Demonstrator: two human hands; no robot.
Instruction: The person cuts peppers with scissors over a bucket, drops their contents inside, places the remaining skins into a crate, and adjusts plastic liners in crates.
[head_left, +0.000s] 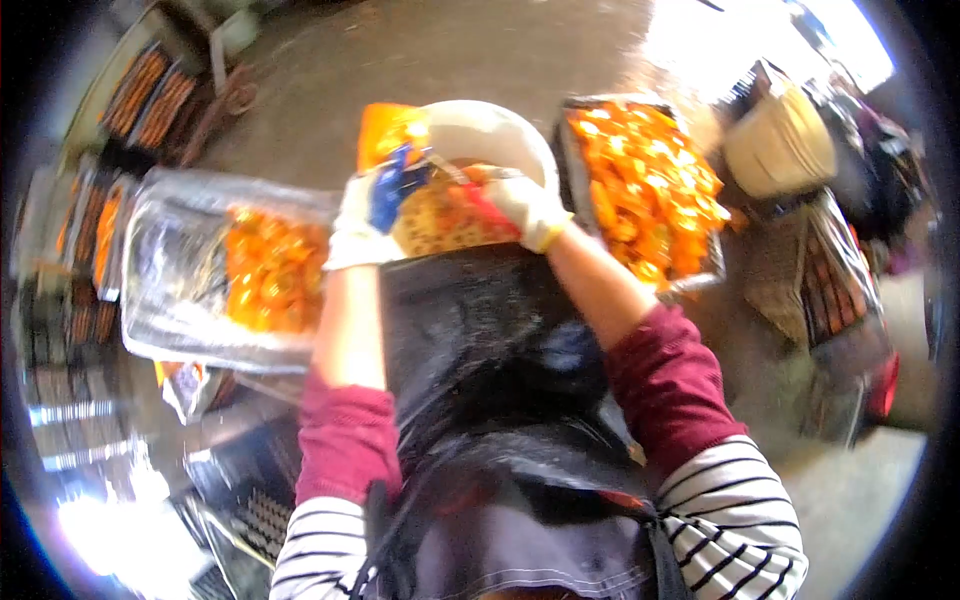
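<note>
My left hand (375, 205), in a white glove with blue on it, is closed on a shiny orange packet (390, 135) above the near left rim of a white bucket (515, 130). My right hand (518, 205), also in a white glove, is closed around a red-handled tool (485, 208). A thin metallic part extends from this tool toward the packet, though blur hides its exact form. Inside the bucket lies a yellowish-brown mass with dark and reddish bits (430, 225). Whether the tool touches the packet, I cannot tell.
On the left, a clear plastic-lined tray (165, 290) holds orange packets (275, 270). A dark crate (577, 165) heaped with orange packets (645, 190) stands right of the bucket. Farther right are a cream bucket (780, 145) and a slatted crate (830, 275).
</note>
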